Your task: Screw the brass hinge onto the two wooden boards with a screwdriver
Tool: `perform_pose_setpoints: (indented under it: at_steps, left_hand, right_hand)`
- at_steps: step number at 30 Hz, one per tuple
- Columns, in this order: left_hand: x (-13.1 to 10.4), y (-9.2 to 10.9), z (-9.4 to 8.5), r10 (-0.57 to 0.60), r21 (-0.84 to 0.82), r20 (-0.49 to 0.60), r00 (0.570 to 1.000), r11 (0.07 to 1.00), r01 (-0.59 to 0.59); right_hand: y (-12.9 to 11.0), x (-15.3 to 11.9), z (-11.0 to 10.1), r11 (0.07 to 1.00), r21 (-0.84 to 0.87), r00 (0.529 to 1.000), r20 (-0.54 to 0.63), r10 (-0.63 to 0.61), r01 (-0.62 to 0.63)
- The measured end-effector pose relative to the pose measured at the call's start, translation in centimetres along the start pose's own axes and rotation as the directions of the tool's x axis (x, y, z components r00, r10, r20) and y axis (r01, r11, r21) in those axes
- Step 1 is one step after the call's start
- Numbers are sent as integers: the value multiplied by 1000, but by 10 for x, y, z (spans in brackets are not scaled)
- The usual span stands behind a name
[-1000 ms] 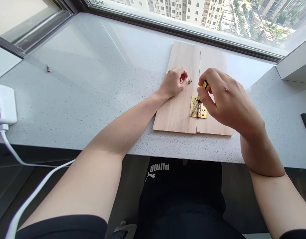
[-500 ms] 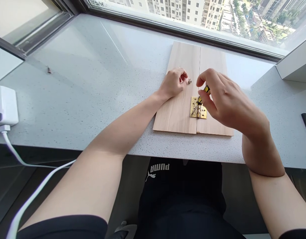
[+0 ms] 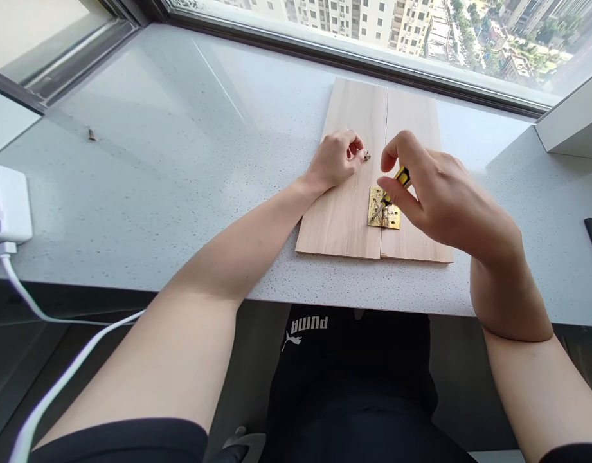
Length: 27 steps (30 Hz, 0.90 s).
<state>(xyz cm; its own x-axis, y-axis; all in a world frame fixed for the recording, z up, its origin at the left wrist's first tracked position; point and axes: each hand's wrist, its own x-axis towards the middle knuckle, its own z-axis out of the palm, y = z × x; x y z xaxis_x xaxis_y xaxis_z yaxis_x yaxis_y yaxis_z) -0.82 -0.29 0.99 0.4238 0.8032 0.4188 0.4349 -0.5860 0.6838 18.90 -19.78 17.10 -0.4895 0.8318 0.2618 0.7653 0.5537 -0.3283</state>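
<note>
My right hand [image 3: 447, 193] holds the driver [image 3: 402, 176], slanting down-left onto the hinge [image 3: 373, 203]. My left hand [image 3: 337, 159], farther off, curls beside metal bits [image 3: 367, 156], grip unclear.

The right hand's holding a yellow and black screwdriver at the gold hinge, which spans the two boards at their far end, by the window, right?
Not quite: the head view shows the hinge spanning the boards at their near end. The right hand does hold the screwdriver there.

Speckled pale counter [image 3: 180, 161] under two wooden boards [image 3: 344, 212]
</note>
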Motion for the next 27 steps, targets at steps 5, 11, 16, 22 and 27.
perform_pose_setpoints:
  at_steps: [5, 11, 16, 22, 27]
  left_hand:
    - [-1, 3, 0, 4, -23, -11, 1000, 1000, -4]
    - [1, -5, 4, 20, 14, -10, 1000, 1000, -20]
    - [0, 3, -1, -12, 19, 24, 1000, 1000, 11]
    - [-2, 1, 0, 18, 5, -20, 1000, 1000, -18]
    - [0, -8, 5, 73, 28, -55, 996, 997, -72]
  right_hand:
    - [-6, -3, 5, 999, -22, 996, -88, 26, -28]
    - [-2, 0, 10, 983, -123, 984, -129, 119, -135]
    - [-8, -4, 2, 1000, -15, 1000, -19, -5, 5]
    - [-7, -3, 5, 999, -23, 995, -94, 45, -48]
    - [3, 0, 8, 982, -67, 978, -131, 165, -174]
